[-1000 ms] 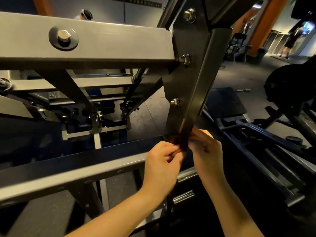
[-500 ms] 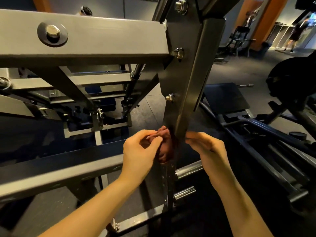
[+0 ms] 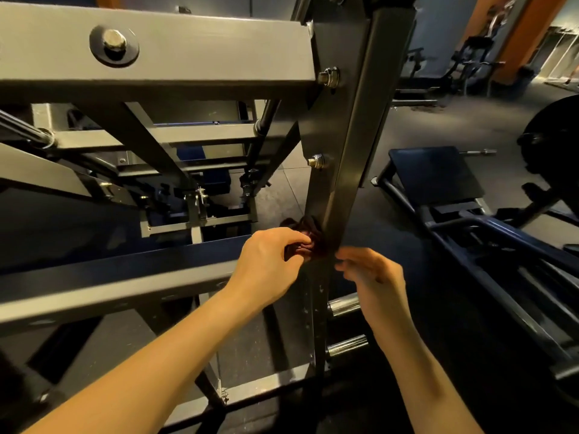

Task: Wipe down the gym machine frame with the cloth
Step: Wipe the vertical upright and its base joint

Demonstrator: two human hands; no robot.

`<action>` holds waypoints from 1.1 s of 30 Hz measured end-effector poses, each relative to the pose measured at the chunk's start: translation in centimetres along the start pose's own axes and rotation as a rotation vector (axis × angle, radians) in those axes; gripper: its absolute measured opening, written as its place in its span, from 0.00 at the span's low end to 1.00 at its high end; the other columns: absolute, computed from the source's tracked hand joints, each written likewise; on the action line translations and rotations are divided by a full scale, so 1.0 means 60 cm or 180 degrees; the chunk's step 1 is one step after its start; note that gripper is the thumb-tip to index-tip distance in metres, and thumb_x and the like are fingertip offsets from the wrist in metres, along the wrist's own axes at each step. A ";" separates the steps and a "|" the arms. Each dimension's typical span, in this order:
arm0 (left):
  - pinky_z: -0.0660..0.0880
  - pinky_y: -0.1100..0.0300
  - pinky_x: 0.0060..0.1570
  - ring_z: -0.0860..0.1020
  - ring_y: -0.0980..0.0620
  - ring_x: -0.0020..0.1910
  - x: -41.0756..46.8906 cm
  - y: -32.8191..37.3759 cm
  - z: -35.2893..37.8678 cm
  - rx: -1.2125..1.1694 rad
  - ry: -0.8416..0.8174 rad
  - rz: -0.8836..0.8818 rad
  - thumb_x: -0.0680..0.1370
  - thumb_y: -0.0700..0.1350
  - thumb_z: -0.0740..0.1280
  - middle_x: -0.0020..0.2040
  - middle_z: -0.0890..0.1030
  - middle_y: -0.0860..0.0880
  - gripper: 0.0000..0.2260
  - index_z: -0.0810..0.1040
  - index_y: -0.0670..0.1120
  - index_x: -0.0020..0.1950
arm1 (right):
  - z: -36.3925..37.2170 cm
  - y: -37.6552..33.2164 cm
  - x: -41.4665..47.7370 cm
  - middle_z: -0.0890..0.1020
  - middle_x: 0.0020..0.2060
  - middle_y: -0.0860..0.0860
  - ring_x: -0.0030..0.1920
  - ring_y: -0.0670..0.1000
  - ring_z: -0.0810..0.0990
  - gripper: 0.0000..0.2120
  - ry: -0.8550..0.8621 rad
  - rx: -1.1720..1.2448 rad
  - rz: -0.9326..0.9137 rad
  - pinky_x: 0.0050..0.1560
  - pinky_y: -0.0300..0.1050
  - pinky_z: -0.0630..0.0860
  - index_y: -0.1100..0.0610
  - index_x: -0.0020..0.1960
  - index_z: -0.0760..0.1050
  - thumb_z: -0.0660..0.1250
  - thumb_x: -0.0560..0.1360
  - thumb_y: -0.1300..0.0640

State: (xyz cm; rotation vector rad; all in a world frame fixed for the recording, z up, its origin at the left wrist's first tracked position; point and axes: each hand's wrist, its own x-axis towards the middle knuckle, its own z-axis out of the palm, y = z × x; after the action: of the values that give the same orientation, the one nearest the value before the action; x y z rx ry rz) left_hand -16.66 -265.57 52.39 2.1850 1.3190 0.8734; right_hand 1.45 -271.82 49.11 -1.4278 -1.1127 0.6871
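The gym machine frame [image 3: 188, 48] fills most of the view: a broad grey horizontal beam across the top, a second grey beam [image 3: 109, 286] lower down on the left, and a dark upright post [image 3: 354, 145] slanting down through the middle. To the right, on the dark floor [image 3: 454, 120], stand a flat dark pad [image 3: 432, 170] on its own low frame and, at the picture's edge, a black weight plate [image 3: 554, 142]. Two chrome pegs [image 3: 344, 306] stick out to the right of the post below the hands.

Both bare forearms reach up from the bottom of the view and meet at the lower part of the post, one hand on each side of it. The left hand [image 3: 269, 261] has its fingers and thumb curled in, pinching the cloth [image 3: 308, 236] — a dark reddish, bunched-up wad pressed against the post's left face, just above the knuckles. The right hand [image 3: 372, 274] sits just beside the post's right edge with its fingers bent toward the metal; it is blurred, and I cannot tell whether the fingertips grip an end of the cloth or only touch the post.

Smallest of all are the bolts — a large one [image 3: 114, 45] on the top beam and two [image 3: 329, 77] on the post's plate.
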 end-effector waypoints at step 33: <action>0.78 0.62 0.54 0.79 0.62 0.52 -0.100 -0.099 -0.094 0.0361 0.0287 -0.0023 0.77 0.50 0.72 0.53 0.81 0.59 0.13 0.82 0.52 0.61 | 0.054 0.026 -0.071 0.83 0.42 0.46 0.41 0.37 0.83 0.07 0.0692 0.0073 0.0456 0.40 0.34 0.78 0.52 0.49 0.77 0.74 0.76 0.60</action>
State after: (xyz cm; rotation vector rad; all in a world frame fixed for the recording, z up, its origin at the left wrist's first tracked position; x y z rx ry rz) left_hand -26.40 -268.03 50.80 2.2481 1.4511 0.9249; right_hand -2.66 -274.19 46.21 -1.5334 -0.8375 0.6260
